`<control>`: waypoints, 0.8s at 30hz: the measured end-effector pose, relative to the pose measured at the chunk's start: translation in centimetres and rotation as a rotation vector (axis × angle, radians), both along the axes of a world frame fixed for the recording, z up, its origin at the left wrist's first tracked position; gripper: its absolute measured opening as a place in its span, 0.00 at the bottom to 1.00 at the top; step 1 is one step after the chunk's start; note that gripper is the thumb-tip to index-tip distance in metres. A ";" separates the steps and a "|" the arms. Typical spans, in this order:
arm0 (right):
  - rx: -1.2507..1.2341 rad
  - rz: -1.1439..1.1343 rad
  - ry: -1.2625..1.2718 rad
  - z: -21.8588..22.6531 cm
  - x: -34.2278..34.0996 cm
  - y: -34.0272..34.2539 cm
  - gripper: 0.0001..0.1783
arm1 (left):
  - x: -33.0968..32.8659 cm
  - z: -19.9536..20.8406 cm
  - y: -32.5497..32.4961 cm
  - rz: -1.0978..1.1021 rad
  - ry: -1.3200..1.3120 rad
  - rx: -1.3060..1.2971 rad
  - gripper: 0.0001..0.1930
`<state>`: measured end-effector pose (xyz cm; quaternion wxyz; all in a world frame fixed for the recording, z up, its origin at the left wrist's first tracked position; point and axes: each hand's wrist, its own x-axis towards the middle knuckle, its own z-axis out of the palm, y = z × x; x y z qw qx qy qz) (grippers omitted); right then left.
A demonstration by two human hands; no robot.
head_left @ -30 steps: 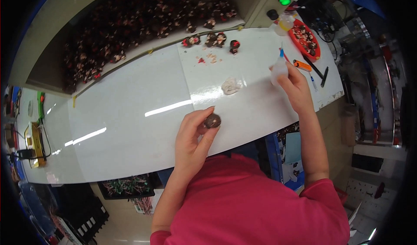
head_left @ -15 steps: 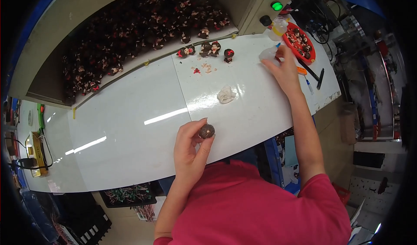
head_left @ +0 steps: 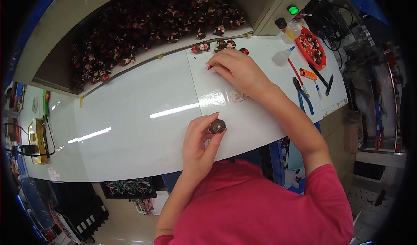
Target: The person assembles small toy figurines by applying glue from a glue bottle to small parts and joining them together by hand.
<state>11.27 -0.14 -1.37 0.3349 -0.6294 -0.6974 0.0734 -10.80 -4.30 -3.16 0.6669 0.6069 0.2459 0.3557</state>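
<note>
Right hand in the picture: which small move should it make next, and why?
Probably the right hand should pinch the red piece, because its fingertips are right there; whether they already grip it is unclear. The left hand holds the ball.

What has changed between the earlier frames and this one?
The right hand let go of the blue-tipped bottle, now on the table near the red bowl, and moved left to a red piece; whether it grips it is unclear. The left hand still holds the brown ball; the figures stay in place.
</note>
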 end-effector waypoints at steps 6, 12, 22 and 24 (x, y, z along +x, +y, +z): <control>-0.052 0.035 -0.213 -0.2 -1.0 0.6 0.04 | -0.4 0.2 -0.1 -0.017 0.018 -0.005 0.20; -0.075 0.055 -0.176 -0.2 -1.5 0.3 0.05 | -0.6 0.1 -0.7 -0.006 -0.019 -0.066 0.19; -0.138 -0.021 0.138 3.3 -1.4 -5.5 0.06 | -1.8 -0.3 -0.3 -0.006 -0.015 -0.008 0.19; -0.192 -0.187 0.130 3.7 -0.8 -7.2 0.07 | -2.0 -0.7 0.1 -0.007 -0.015 -0.008 0.19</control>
